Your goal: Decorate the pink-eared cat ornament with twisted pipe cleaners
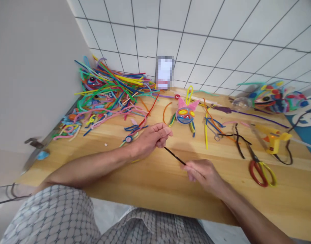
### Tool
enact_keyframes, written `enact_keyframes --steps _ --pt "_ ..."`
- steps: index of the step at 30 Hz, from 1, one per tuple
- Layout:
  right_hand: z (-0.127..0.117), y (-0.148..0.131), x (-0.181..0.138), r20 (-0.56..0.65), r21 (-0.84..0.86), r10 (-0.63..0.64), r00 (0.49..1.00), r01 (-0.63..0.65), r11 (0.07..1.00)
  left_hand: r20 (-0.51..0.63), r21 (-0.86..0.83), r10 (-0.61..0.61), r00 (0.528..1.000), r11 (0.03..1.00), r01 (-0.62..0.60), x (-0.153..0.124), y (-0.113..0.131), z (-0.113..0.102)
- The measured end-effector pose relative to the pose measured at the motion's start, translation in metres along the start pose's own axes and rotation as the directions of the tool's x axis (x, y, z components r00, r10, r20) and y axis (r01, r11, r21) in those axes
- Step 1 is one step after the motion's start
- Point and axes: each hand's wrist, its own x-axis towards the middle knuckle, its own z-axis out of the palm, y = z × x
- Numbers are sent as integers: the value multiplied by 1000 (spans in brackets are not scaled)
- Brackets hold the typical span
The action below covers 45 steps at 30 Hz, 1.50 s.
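A thin black pipe cleaner (174, 155) stretches between my two hands above the wooden table (155, 183). My left hand (151, 139) is closed, pinching its upper left end between thumb and fingers. My right hand (202, 173) is closed on its lower right end. Just beyond my hands lies a small pipe-cleaner figure (185, 114) with a blue face, pink ears, yellow eyes and a yellow loop on top.
A big heap of coloured pipe cleaners (109, 89) fills the table's far left. Loose pipe cleaners (216, 127), red-handled scissors (259, 166) and a yellow glue gun (273, 139) lie at right. A colourful craft piece (274, 96) sits far right, near the tiled wall.
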Motion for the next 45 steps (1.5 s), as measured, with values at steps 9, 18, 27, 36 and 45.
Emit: enact_keyframes --steps 9,18,27,36,45 --pt "1 5 8 81 421 439 895 -430 798 -90 -90 -34 995 996 25 20 -7 -23" --pt "-48 2 9 -179 221 375 910 -334 916 -135 230 52 989 973 -20 8 -12 -11" --pt "-30 -43 -26 -86 -178 204 975 -216 960 -147 531 258 955 835 -144 8 -23 -13" --pt "-126 76 -71 -683 -552 62 728 -569 609 275 847 278 921 384 -368 12 -43 -27" --pt "-97 68 10 -525 -750 -325 787 -247 613 117 948 386 915 -317 13 52 12 -123"
